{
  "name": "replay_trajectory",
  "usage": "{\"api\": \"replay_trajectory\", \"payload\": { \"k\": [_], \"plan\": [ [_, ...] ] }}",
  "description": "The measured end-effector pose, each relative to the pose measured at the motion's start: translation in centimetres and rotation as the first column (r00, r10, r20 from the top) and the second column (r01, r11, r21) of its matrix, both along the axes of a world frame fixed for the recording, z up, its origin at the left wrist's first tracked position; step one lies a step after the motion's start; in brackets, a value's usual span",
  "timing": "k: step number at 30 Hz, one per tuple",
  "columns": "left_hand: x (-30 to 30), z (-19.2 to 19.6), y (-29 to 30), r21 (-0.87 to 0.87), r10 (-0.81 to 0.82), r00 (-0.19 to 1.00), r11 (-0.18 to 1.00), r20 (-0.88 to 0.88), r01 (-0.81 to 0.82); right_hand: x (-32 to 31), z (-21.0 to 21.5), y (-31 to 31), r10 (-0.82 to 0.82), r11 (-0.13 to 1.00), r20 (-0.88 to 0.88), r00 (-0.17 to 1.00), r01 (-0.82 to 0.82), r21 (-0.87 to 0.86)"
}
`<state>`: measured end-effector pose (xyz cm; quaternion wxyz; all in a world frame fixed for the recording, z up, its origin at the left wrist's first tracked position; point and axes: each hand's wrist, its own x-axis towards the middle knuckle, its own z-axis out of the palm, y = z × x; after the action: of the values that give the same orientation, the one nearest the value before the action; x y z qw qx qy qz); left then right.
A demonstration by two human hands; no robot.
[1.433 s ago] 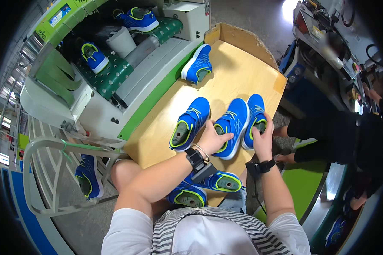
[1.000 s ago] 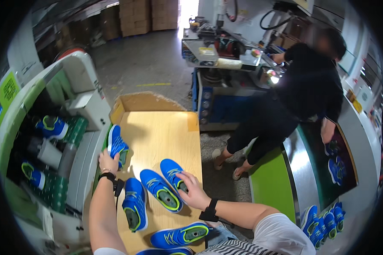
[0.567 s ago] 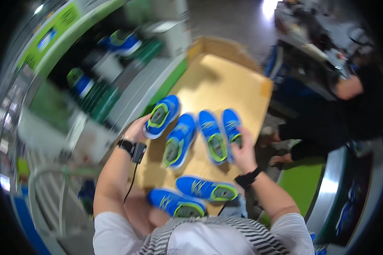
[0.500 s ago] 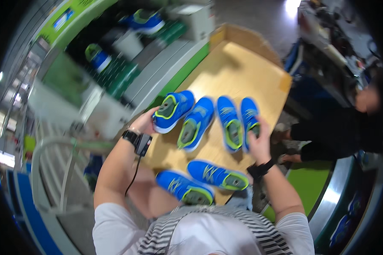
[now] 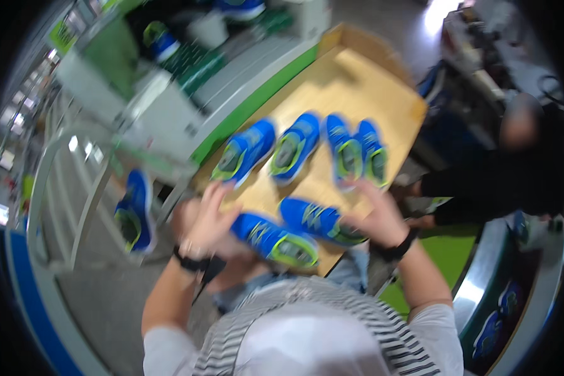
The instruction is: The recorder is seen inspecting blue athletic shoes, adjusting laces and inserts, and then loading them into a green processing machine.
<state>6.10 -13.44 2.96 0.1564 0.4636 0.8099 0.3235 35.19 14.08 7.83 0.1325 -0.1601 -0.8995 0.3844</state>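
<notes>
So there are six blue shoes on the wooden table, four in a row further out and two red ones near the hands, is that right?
Not quite: the two shoes nearest the hands, one by the left hand and one by the right hand, are blue with yellow-green trim, not red. The head view shows this; the four-shoe row on the wooden table is right.

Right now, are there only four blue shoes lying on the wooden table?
No. Six blue shoes lie on the wooden table: four in a far row and two nearer ones by the person's hands.

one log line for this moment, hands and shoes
left hand: open at near left shoe | right hand: on near right shoe | table: four more shoes
</notes>
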Motion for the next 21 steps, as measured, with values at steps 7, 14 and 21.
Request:
{"api": "replay_trajectory", "payload": {
  "k": [7, 14, 21],
  "plan": [
    [8.6, 1.6, -0.9, -0.389, -0.322, 0.946, 0.875, -0.027, 0.287, 1.2, -3.6, -5.0, -0.046, 0.998, 0.356, 0.933, 0.029, 0.053],
    [6.6, -2.9, 2.4, -0.127, -0.446, 0.855, 0.895, -0.265, 0.427, 2.6, -4.6, -4.1, -0.26, 0.966, -0.011, 0.966, 0.26, 0.001],
    [5.3, 2.0, 6.9, 0.3, -0.202, 0.979, 0.934, 0.001, 0.192, 2.5, -4.9, -5.0, -0.382, 0.923, -0.283, 0.88, 0.381, -0.06]
  ]
}}
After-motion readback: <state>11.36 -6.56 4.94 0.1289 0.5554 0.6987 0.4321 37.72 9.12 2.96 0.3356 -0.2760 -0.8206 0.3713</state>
